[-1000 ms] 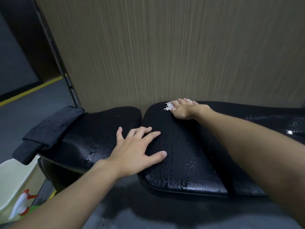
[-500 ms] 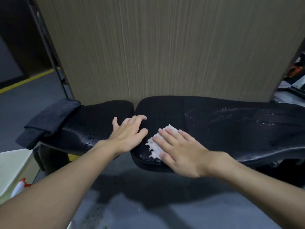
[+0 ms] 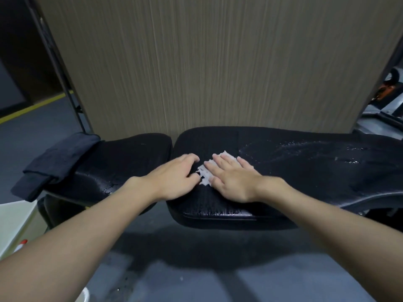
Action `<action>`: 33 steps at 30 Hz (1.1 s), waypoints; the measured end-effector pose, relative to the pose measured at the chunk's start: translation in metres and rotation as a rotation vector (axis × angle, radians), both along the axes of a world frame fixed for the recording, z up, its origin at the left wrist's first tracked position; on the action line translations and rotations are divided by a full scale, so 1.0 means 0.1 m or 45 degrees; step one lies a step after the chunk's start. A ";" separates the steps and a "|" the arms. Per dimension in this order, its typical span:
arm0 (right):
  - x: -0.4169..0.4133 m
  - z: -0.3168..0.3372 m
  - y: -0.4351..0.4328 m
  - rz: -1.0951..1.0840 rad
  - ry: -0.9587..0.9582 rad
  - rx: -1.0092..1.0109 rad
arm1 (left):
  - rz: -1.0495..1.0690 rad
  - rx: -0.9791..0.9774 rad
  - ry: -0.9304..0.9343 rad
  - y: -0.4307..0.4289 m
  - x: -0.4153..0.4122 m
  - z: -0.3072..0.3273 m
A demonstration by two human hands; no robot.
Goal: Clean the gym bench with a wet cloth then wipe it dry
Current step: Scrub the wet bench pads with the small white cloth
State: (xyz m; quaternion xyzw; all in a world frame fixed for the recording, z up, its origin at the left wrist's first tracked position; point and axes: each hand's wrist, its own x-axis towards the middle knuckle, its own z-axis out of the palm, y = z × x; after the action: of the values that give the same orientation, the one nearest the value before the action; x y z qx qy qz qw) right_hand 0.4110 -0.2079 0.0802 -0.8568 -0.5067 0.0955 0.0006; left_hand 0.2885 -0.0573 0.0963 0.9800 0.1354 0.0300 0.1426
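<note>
The right hand (image 3: 234, 182) lies flat, fingers straight and slightly spread, pressing the white cloth (image 3: 204, 173) down onto the long back pad (image 3: 305, 171) of the bench; it clasps nothing, only bears on the cloth from above. The cloth is crumpled, and its ragged edges show past the fingertips and on the thumb side of the hand. It sits near the pad's left end, a little back from the near edge.

Just left of that, the left hand (image 3: 174, 179) rests across the gap between the two pads, its fingers bent, the tips at the cloth's fringe. The blur hides whether they pinch the cloth or merely touch it.

To the right of the pressing hand, the back pad carries smears and beads of water (image 3: 292, 149). Left of both hands is the shorter seat pad (image 3: 122, 162), glossy with drops along its near side, and a dark folded towel (image 3: 56, 164) is draped over its far left end.

Behind the bench stands a wood-grain panel (image 3: 218, 62). Below the forearms is grey floor (image 3: 196, 269), with a yellow line (image 3: 37, 107) far to the left and a pale container (image 3: 15, 221) at the left edge.
</note>
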 end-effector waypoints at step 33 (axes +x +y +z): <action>-0.16 -0.04 -0.34 -0.124 -0.066 0.035 | -0.025 0.136 0.233 -0.17 0.21 -0.07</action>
State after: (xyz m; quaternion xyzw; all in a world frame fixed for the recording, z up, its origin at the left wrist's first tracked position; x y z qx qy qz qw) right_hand 0.3946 -0.2414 0.0760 -0.8826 -0.4654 0.0661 0.0038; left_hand 0.3091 -0.0743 0.0892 0.9862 0.1362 -0.0540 0.0774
